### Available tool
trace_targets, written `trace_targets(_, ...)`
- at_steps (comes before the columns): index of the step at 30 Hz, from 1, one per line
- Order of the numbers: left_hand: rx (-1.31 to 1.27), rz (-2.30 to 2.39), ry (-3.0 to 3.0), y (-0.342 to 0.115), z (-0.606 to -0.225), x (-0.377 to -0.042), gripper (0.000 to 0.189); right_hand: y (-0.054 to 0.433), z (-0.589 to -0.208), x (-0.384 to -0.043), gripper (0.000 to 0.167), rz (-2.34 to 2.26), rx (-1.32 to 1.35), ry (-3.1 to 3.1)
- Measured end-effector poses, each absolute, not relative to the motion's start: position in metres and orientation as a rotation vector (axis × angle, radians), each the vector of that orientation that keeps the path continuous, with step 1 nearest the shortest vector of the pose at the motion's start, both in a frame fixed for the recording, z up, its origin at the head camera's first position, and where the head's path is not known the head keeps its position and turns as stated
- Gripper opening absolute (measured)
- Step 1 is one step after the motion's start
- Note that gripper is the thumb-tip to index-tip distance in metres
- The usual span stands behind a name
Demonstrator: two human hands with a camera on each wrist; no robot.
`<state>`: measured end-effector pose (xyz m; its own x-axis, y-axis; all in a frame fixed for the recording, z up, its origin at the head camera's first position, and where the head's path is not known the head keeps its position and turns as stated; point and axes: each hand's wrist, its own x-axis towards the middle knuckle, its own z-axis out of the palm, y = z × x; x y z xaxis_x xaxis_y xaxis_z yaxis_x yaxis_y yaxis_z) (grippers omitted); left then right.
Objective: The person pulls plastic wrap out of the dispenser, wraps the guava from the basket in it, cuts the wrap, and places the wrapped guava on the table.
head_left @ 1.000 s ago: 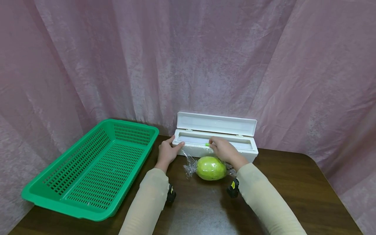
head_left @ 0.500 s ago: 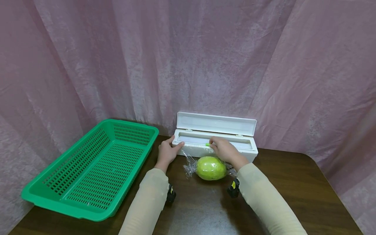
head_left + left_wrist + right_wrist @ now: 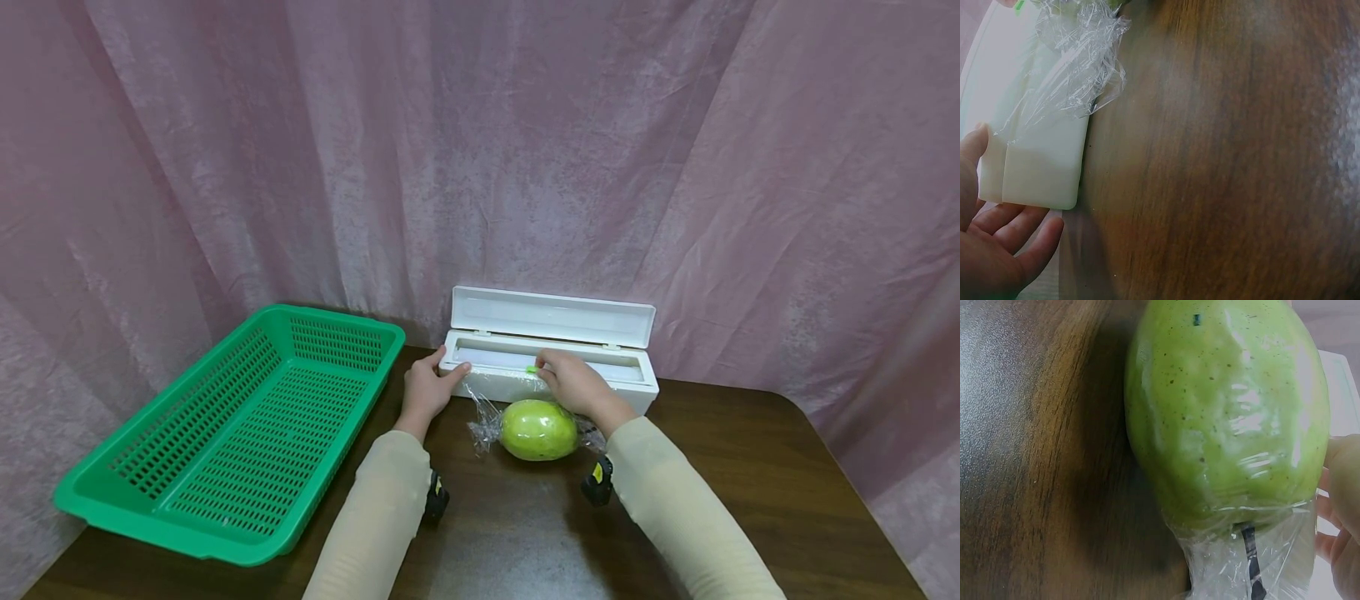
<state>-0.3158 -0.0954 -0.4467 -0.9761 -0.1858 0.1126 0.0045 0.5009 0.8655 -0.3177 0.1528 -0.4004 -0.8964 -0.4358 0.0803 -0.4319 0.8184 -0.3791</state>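
A white cling film box (image 3: 495, 385) stands at the back of the table with its hinged lid (image 3: 555, 317) raised and a pale roll (image 3: 495, 357) inside. My left hand (image 3: 427, 387) grips the box's left end, thumb on the top front edge, fingers round the end in the left wrist view. With thumb and fingers, my right hand (image 3: 573, 383) pinches a small bright green slider (image 3: 531, 368) on the front rim. Just before the box lies a green, speckled, pear-like fruit (image 3: 538, 430) with a dark stem (image 3: 1251, 559). Clear cling film (image 3: 1082, 59) wraps it and runs up to the box.
A large green plastic basket (image 3: 296, 533) with slatted sides stands to the left on the dark wooden table (image 3: 720, 467). A pink curtain (image 3: 525, 150) hangs directly behind the box.
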Motion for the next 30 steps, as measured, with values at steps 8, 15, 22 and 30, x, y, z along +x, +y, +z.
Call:
trace_targets(8,0.161,-1.485,-2.544,-0.0955,-0.4477,-0.3158,0.070,0.1534,-0.4007,-0.3178,0.019,-0.617,-0.708,2.987)
trace_targets(15,0.159,-1.488,-2.541,-0.0957,-0.4465,-0.3139,0.069,0.1545,-0.4019,-0.3177,0.019,-0.615,-0.705,2.986)
trace_targets(22,0.159,-1.516,-2.542,-0.0954,-0.4447,-0.3122,0.069,0.1556,-0.4025,-0.3183,0.019,-0.615,-0.707,2.989)
trace_targets(30,0.156,-1.513,-2.538,-0.0955,-0.4458,-0.3137,0.070,0.1568,-0.4022,-0.3184,0.018,-0.616,-0.709,2.986)
